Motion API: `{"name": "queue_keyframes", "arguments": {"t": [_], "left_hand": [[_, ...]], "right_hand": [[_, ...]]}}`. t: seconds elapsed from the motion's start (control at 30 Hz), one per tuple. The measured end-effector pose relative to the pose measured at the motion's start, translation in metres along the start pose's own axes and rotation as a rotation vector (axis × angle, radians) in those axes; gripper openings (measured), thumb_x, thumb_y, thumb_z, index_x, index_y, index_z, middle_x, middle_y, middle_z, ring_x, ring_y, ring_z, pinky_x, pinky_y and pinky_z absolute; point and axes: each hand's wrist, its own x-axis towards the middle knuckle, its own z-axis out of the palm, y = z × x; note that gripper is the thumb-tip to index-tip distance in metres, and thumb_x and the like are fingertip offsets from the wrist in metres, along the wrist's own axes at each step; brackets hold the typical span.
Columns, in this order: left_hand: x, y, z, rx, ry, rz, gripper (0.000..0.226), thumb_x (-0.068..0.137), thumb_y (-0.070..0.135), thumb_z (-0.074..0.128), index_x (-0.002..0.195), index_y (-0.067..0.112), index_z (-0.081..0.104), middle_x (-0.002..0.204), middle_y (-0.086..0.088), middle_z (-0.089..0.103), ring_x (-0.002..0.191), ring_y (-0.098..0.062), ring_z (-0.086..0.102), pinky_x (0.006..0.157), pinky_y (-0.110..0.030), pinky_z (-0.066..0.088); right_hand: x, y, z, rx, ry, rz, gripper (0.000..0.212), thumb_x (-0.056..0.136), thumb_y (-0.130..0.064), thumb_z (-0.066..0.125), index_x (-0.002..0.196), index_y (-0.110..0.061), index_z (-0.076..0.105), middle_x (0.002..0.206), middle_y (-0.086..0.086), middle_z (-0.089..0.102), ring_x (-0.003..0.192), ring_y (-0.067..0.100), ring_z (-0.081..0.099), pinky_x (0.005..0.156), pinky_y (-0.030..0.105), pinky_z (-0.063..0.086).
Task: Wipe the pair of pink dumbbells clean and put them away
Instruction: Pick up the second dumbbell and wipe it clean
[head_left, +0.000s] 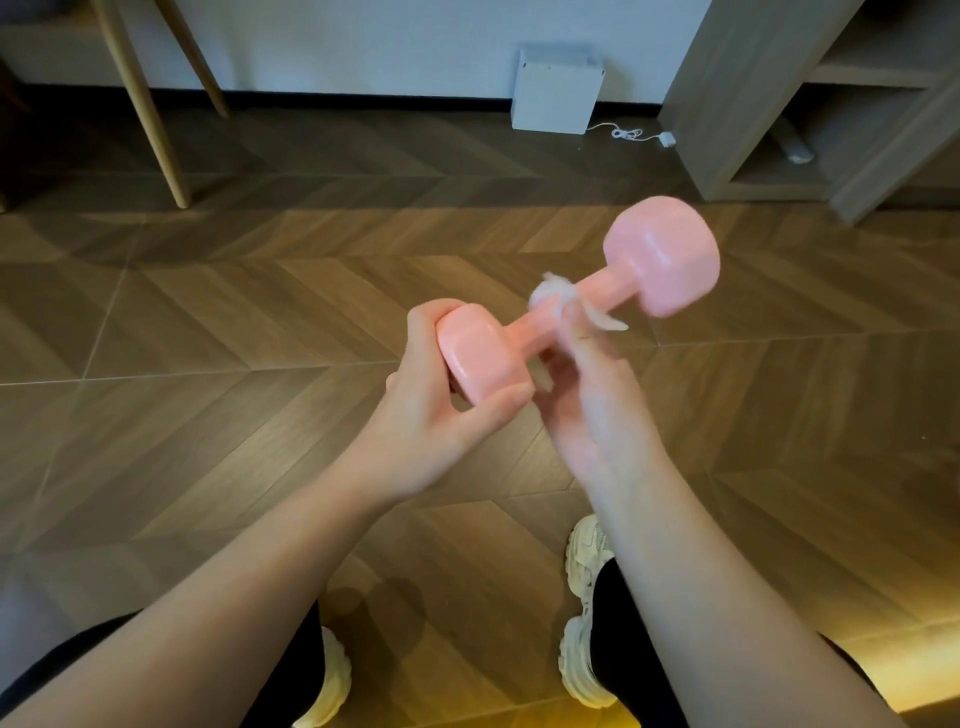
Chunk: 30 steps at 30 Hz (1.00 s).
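The pink dumbbell is held in the air above the wooden floor, tilted, with its far head raised toward the right. Only one dumbbell of the pair is in view. The left hand grips the near head, fingers and thumb curled round its rim. The right hand, blurred, pinches a white wipe against the handle; the exact lie of its fingers cannot be read. The step in hand appears to be wiping the handle. Handling: the dumbbell is rigid and its glossy coating is likely smooth, so expect it to slip under a damp wipe. It is small but probably dense; one-hand support at a head loads the wrist. Recommended hold: clamp one head firmly while the wipe runs along the handle, then shift the grip to the handle to clean the heads. An open shelf unit stands at the right and may serve for storage.
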Motion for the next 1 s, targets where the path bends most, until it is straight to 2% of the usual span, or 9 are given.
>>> {"name": "queue_keyframes", "arguments": {"t": [0.1, 0.2, 0.3, 0.4, 0.53, 0.63, 0.77, 0.87, 1.0], "left_hand": [[0.002, -0.001, -0.003, -0.045, -0.013, 0.032, 0.063, 0.082, 0.031, 0.073, 0.126, 0.017, 0.030, 0.103, 0.041, 0.045, 0.104, 0.002, 0.056, 0.078, -0.015, 0.048], [-0.001, 0.000, -0.006, -0.049, -0.019, 0.030, 0.062, 0.081, 0.028, 0.072, 0.125, 0.019, 0.030, 0.108, 0.032, 0.047, 0.102, 0.007, 0.055, 0.078, -0.010, 0.046], [-0.003, 0.001, -0.008, 0.018, -0.017, 0.043, 0.064, 0.081, 0.035, 0.073, 0.124, 0.026, 0.027, 0.116, 0.017, 0.044, 0.105, 0.007, 0.051, 0.081, -0.008, 0.043], [-0.004, 0.000, -0.010, 0.100, -0.025, 0.080, 0.069, 0.078, 0.047, 0.071, 0.127, 0.031, 0.023, 0.122, 0.017, 0.039, 0.112, 0.004, 0.047, 0.085, -0.007, 0.041], [0.000, -0.002, -0.010, 0.132, 0.039, 0.124, 0.080, 0.076, 0.036, 0.081, 0.136, 0.028, 0.029, 0.128, 0.021, 0.041, 0.117, -0.004, 0.050, 0.089, -0.014, 0.045], [0.002, 0.001, -0.010, -0.083, -0.005, -0.127, 0.088, 0.071, 0.039, 0.083, 0.140, 0.037, 0.029, 0.125, 0.017, 0.049, 0.103, -0.003, 0.063, 0.075, -0.019, 0.054], [0.004, 0.012, 0.000, -0.804, -0.225, -0.655, 0.112, 0.051, 0.064, 0.086, 0.143, 0.020, 0.040, 0.118, -0.016, 0.059, 0.081, -0.027, 0.072, 0.063, -0.035, 0.060], [0.010, 0.015, -0.002, -0.906, -0.219, -0.713, 0.092, 0.072, 0.065, 0.062, 0.140, 0.005, 0.048, 0.100, -0.021, 0.054, 0.068, -0.026, 0.063, 0.059, -0.034, 0.058], [0.009, 0.018, -0.001, -0.827, -0.210, -0.651, 0.072, 0.081, 0.050, 0.055, 0.131, 0.000, 0.049, 0.100, -0.022, 0.052, 0.064, -0.026, 0.055, 0.060, -0.035, 0.054]], "right_hand": [[-0.006, 0.016, 0.008, -0.007, -0.011, 0.047, 0.025, 0.064, -0.034, 0.074, 0.084, -0.020, 0.082, 0.091, -0.001, 0.076, 0.082, 0.009, 0.070, 0.071, 0.023, 0.055], [-0.005, 0.008, 0.008, -0.001, 0.009, 0.016, 0.025, 0.072, -0.030, 0.073, 0.092, -0.017, 0.079, 0.085, -0.003, 0.074, 0.079, 0.008, 0.067, 0.078, 0.026, 0.054], [0.002, -0.014, 0.002, 0.021, 0.138, -0.024, 0.024, 0.085, -0.029, 0.072, 0.107, -0.024, 0.075, 0.106, 0.002, 0.073, 0.107, 0.018, 0.065, 0.106, 0.041, 0.045], [0.007, -0.026, -0.002, 0.139, 0.206, -0.004, 0.051, 0.077, -0.035, 0.073, 0.125, -0.024, 0.060, 0.122, 0.006, 0.070, 0.117, 0.023, 0.063, 0.109, 0.049, 0.042], [0.008, -0.027, -0.003, 0.170, 0.226, 0.013, 0.030, 0.092, -0.035, 0.067, 0.120, -0.026, 0.062, 0.112, 0.005, 0.074, 0.112, 0.024, 0.065, 0.108, 0.050, 0.041], [0.010, -0.026, -0.005, 0.188, 0.242, -0.017, 0.022, 0.094, -0.033, 0.066, 0.115, -0.027, 0.065, 0.106, 0.002, 0.076, 0.112, 0.023, 0.065, 0.109, 0.050, 0.041], [0.010, -0.026, -0.008, 0.179, 0.227, -0.048, 0.020, 0.095, -0.035, 0.063, 0.113, -0.027, 0.066, 0.100, 0.001, 0.076, 0.112, 0.021, 0.066, 0.109, 0.048, 0.042], [0.010, -0.028, -0.008, 0.108, 0.245, -0.044, 0.023, 0.089, -0.041, 0.068, 0.109, -0.029, 0.064, 0.105, 0.002, 0.074, 0.108, 0.021, 0.067, 0.103, 0.045, 0.047], [0.009, -0.024, -0.004, -0.048, 0.307, -0.069, 0.025, 0.086, -0.044, 0.069, 0.101, -0.025, 0.066, 0.107, 0.003, 0.073, 0.106, 0.019, 0.067, 0.097, 0.041, 0.051]]}}
